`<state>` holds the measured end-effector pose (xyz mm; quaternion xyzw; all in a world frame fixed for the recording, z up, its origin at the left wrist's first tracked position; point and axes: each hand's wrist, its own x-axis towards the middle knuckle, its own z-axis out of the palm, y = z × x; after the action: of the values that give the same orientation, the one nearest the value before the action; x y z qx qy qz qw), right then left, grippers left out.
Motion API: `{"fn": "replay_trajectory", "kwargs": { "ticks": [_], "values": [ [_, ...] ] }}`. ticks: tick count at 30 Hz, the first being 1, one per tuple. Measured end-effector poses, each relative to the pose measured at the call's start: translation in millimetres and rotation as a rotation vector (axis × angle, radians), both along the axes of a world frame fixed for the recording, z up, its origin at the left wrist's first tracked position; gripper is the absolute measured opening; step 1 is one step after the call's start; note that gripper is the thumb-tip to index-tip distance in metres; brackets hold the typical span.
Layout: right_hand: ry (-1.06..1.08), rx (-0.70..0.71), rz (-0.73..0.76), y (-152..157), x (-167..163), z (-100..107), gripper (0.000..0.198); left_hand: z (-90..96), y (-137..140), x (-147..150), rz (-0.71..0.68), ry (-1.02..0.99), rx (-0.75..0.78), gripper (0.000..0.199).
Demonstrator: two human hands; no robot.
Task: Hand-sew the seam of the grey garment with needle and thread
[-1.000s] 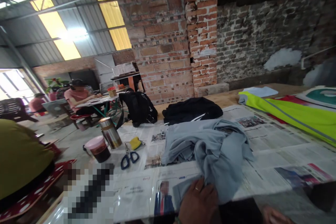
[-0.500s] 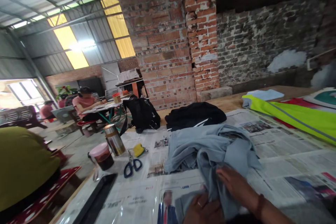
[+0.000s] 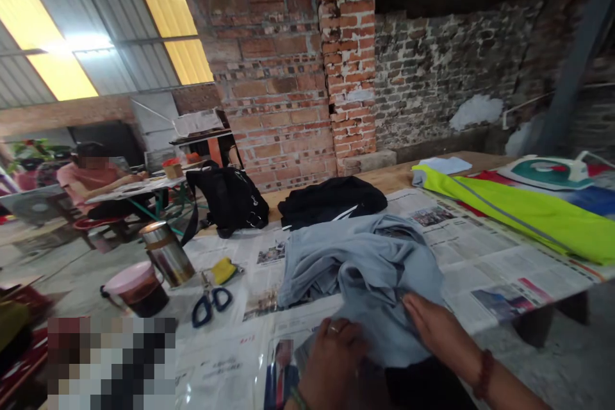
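A grey-blue garment (image 3: 355, 256) lies bunched on the newspaper-covered table, its near part drawn toward me over the table's edge. My left hand (image 3: 334, 359), with a ring on one finger, closes on its near left part; some fingertips are hidden in the cloth. On the near right side, my right hand (image 3: 439, 333) pinches the fabric with the thumb on top. Behind the garment rests a folded black garment (image 3: 331, 202) with white stripes. Left of it lie dark-handled scissors (image 3: 211, 304) and a small yellow item (image 3: 223, 271).
At the left stand a steel flask (image 3: 168, 256) and a pink-lidded cup (image 3: 139, 291) of dark liquid. A black backpack (image 3: 228, 198) sits behind them. Rightward are a neon-yellow garment (image 3: 519, 214) and an iron (image 3: 550, 172). A person (image 3: 96, 179) sits at a farther table.
The view has turned right, bringing the whole iron into sight. The near cloth between my hands is spread wider, and my left hand has moved up onto its left side.
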<state>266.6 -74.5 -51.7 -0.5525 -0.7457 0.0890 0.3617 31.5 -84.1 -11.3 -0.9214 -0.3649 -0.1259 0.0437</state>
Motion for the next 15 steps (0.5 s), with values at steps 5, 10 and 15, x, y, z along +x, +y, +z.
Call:
{"fn": "replay_trajectory", "kwargs": {
  "ticks": [5,10,15],
  "values": [
    [0.138,0.037,0.124,14,-19,16,0.023,13.9,2,-19,0.123,0.026,-0.14,0.031],
    [0.124,-0.054,0.041,17,-2,-2,0.026,-0.8,-3,-45,0.234,-0.082,-0.176,0.054],
    [0.355,-0.103,-0.051,-3,18,-2,0.026,3.6,-11,-37,0.2,-0.073,-0.131,0.058]
  ]
}}
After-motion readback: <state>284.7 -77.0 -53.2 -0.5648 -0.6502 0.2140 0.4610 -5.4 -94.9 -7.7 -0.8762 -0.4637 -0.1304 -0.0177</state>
